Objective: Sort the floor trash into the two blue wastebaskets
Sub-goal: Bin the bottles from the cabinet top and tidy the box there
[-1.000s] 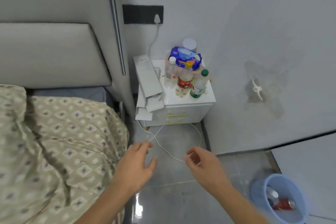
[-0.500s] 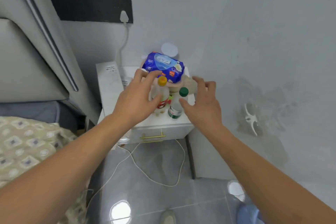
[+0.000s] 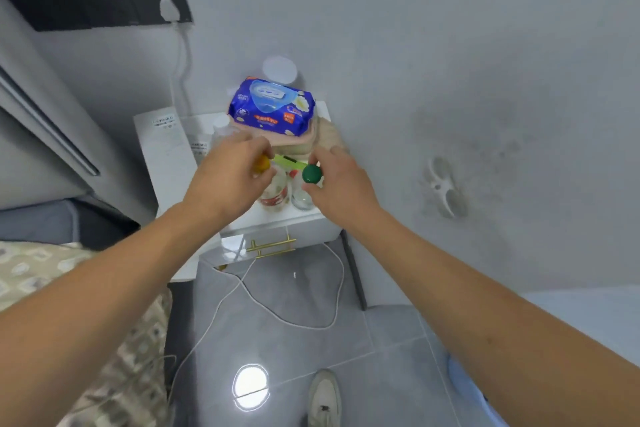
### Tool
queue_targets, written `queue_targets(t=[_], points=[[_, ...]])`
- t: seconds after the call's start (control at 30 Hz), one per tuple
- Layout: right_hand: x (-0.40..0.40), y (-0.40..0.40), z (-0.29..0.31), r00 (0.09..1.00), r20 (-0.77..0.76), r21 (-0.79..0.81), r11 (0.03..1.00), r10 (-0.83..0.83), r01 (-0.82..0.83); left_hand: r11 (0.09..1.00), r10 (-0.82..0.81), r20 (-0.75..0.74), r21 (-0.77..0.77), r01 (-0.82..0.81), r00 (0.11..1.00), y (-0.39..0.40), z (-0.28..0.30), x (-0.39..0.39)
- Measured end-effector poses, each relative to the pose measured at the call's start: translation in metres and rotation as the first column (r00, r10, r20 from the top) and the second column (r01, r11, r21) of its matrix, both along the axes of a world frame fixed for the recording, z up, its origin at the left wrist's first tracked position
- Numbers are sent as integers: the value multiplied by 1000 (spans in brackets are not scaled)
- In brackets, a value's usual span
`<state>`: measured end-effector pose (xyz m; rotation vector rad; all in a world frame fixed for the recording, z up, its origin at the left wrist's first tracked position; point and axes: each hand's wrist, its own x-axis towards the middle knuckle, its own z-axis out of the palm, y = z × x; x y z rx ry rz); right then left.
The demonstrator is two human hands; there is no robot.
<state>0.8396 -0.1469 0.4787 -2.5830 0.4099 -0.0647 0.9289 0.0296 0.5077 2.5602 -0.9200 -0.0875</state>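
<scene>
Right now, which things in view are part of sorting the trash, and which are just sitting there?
In play:
- yellow-capped plastic bottle, left hand closing on it
- green-capped clear bottle, right hand at its cap
- blue plastic wastebasket, rim at lower right

Lying about:
- blue wet-wipes pack
- white charging cable
- white bedside cabinet

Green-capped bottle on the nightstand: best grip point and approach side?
Grip the green-capped bottle at the neck just under its cap, coming from above and the right with the right hand. It stands upright, the yellow-capped bottle crowds its left, and the wipes pack sits behind.
</scene>
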Motion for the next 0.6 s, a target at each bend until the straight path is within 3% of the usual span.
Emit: queue_targets(t=[0.17, 0.3, 0.6], points=[[-118, 31, 20, 981, 72, 78, 982, -179, 173, 996, -81, 0, -30, 80, 997, 27, 22, -78], [-248, 47, 0, 943, -6, 146, 933, -333, 330, 983, -183, -105, -36, 180, 977, 26, 18, -165], [-500, -53, -67, 721, -188, 58, 725, -667, 686, 914, -404, -314, -108, 391, 859, -115, -71, -365]])
